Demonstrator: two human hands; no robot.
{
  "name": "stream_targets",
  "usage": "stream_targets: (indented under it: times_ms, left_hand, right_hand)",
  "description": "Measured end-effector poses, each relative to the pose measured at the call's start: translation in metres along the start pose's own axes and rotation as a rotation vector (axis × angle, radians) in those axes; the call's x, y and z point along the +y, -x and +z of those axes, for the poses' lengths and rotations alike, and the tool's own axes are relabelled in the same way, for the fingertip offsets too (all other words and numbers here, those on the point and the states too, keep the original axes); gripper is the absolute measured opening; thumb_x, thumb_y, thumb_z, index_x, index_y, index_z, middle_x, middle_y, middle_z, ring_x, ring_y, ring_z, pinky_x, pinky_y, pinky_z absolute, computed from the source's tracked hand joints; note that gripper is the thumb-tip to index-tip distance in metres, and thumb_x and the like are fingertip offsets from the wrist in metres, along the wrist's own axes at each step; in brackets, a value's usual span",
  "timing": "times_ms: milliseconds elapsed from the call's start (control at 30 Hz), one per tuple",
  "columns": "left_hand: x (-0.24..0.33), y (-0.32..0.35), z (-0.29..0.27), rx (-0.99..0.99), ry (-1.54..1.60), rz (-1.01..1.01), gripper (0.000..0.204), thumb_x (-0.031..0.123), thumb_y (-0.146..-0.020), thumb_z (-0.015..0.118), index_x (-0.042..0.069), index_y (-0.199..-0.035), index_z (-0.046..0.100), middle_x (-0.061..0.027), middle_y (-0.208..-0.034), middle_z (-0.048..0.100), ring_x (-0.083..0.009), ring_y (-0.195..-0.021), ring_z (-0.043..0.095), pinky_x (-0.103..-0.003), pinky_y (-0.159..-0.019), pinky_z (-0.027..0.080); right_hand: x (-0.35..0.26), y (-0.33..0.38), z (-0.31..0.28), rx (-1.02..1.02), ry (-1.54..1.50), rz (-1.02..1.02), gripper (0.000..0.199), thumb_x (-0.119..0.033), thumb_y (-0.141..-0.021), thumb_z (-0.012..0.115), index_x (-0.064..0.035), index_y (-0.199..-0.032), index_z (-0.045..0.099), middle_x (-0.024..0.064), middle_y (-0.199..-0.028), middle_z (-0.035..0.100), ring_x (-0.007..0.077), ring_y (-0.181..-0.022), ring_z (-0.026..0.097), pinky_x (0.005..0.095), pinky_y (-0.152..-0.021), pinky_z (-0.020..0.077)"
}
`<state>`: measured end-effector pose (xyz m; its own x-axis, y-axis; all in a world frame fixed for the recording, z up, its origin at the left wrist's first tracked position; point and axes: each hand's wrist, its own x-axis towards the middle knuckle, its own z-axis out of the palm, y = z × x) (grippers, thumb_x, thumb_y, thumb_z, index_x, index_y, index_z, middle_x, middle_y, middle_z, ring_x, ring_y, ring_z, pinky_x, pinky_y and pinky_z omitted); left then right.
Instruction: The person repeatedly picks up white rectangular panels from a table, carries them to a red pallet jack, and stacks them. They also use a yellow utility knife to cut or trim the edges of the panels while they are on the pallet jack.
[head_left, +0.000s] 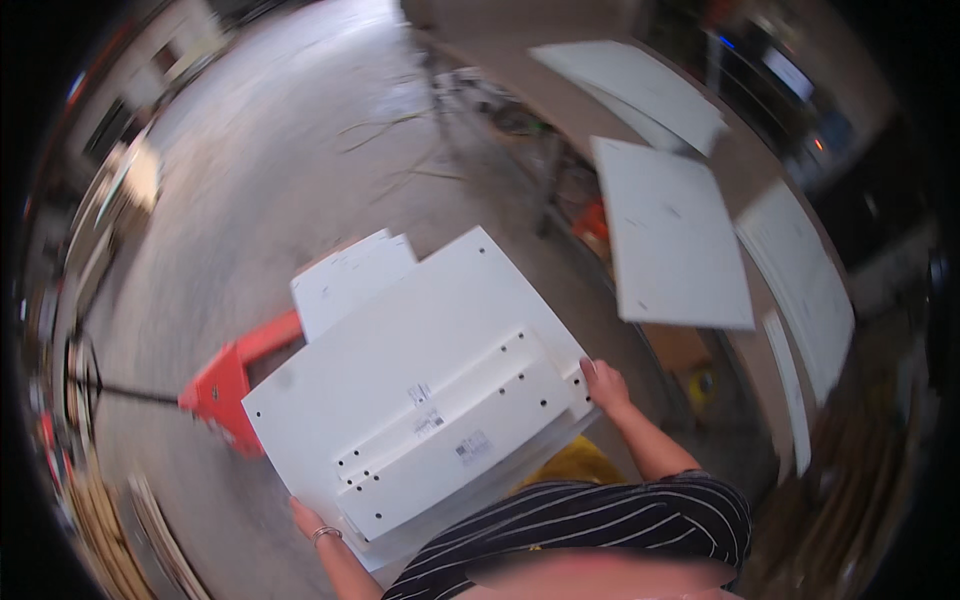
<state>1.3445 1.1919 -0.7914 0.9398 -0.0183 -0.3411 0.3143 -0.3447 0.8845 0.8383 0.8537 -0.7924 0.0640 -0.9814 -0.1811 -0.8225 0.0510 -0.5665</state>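
A large white panel is held in front of my body, tilted in view, with small dark holes near its corners. Two narrower white boards lie on it; the upper narrow board and the lower narrow board each have dark holes at both ends and a printed label. My left hand grips the panel's lower left edge, with a bracelet at the wrist. On the right edge my right hand holds on beside the narrow boards' ends, thumb on top. Most fingers of both hands are hidden beneath.
A red pallet jack stands at left, with more white panels beyond the held one. To the right, a long brown table carries several white panels, one jutting over its edge. Wooden boards stand at lower left.
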Motion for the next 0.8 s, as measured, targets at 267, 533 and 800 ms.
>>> stream_targets:
  times_ms: [267,533,800]
  left_hand:
    - [0.052,-0.049,0.093,-0.756,-0.222,0.410,0.042,0.031,-0.092,0.038,-0.003,-0.111,0.056,-0.0130,-0.102,0.063,-0.0212,-0.088,0.060,-0.032,-0.078,0.048]
    - [-0.025,0.100,0.209,-1.016,-0.633,0.632,0.061,0.049,-0.086,0.041,-0.007,-0.098,0.062,-0.0145,-0.084,0.063,-0.0216,-0.074,0.056,-0.037,-0.066,0.043]
    - [-0.093,0.417,0.404,-1.259,-0.800,1.033,0.062,0.048,-0.088,0.035,-0.007,-0.105,0.058,-0.0298,-0.104,0.059,-0.0429,-0.101,0.054,-0.045,-0.089,0.040]
  right_hand:
    - [0.086,0.252,0.046,0.460,-0.278,0.438,0.065,-0.062,-0.086,0.041,0.0009,-0.089,0.056,0.0266,-0.093,0.061,0.0430,-0.090,0.057,0.0484,-0.078,0.0446]
    - [0.191,0.481,0.062,0.648,-0.337,0.946,0.067,-0.062,-0.084,0.043,0.0006,-0.100,0.060,0.0206,-0.089,0.064,0.0391,-0.088,0.061,0.0444,-0.077,0.0460]
    - [0.353,0.478,-0.071,0.775,-0.435,1.200,0.073,-0.065,-0.083,0.042,0.0027,-0.102,0.060,0.0194,-0.089,0.065,0.0335,-0.085,0.063,0.0413,-0.077,0.0463]
